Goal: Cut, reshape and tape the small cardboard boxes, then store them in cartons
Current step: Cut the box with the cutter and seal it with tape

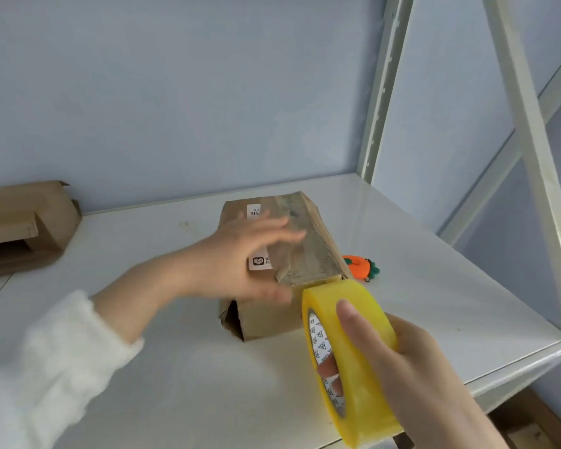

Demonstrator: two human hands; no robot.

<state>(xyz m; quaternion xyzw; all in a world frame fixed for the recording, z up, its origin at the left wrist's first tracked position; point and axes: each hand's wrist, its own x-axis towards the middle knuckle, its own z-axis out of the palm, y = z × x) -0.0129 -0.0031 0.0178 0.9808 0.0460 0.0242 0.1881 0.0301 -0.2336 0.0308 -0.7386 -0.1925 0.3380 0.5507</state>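
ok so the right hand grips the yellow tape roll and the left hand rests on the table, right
Not quite: the head view shows the left hand on the cardboard box, not the table. The right hand does grip the yellow tape roll.

A person is wearing a white, fluffy sleeve (46, 367) on the left arm; its fleecy pile is giving it a soft, fuzzy outline; the cuff is sitting partway up the forearm, leaving the wrist and the left hand (237, 254) bare; the sleeve is filling the lower left corner of the view and widening toward the edge; the left hand's fingers (282, 228) are appearing blurred at their tips; the right hand (402, 361) is showing bare too, with wrist and forearm running uncovered as far as the bottom edge.
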